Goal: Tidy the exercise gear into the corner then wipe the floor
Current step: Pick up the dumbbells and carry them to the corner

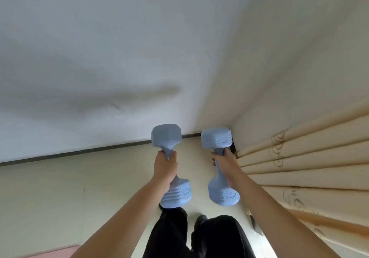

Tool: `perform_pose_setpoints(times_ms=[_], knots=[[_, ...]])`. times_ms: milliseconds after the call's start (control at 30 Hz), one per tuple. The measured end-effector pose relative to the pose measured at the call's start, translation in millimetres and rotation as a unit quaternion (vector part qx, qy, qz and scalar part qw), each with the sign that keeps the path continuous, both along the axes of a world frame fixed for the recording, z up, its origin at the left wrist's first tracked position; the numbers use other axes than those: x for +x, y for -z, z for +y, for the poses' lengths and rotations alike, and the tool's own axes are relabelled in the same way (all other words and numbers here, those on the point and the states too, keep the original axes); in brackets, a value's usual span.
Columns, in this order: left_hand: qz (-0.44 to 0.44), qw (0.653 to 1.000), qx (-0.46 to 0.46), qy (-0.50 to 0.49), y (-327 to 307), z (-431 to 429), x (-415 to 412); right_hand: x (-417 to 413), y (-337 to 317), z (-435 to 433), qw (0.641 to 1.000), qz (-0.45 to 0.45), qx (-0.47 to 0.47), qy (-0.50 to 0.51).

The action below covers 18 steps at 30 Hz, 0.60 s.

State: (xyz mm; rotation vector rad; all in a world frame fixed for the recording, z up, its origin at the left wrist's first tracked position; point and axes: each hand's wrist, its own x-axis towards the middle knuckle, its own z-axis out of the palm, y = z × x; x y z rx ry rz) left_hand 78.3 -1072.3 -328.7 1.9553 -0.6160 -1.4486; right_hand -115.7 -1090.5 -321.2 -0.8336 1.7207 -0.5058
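I hold two pale blue dumbbells above the cream floor [60, 193], close to the room's corner [231, 137]. My left hand [165, 167] is wrapped around the handle of the left dumbbell [175, 191], whose far head points at the wall. My right hand [225, 163] grips the handle of the right dumbbell [216, 137], whose far head sits right in front of the corner. Both dumbbells lie roughly parallel, off the floor. My fingers hide each handle's middle.
A white wall [119, 57] with a dark skirting strip [79, 152] runs across the back. A cream pleated curtain [309, 157] hangs along the right. My dark trousers and a shoe [200, 219] are below. A pink mat edge [60, 251] shows at bottom left.
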Motion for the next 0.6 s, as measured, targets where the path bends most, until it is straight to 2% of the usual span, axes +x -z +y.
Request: perform_pose_setpoints(times_ms=[133, 233, 600], knots=[[-0.025, 0.998, 0.046, 0.022, 56, -28, 1, -9, 56, -33, 0.998, 0.002, 0.056, 0.009], [-0.040, 0.997, 0.063, 0.032, 119, -42, -1, -18, 126, -59, 0.996, 0.008, 0.089, 0.016], [-0.082, 0.983, 0.163, 0.015, 476, -51, -39, -42, 500, -91, 0.983, 0.009, 0.180, 0.042]])
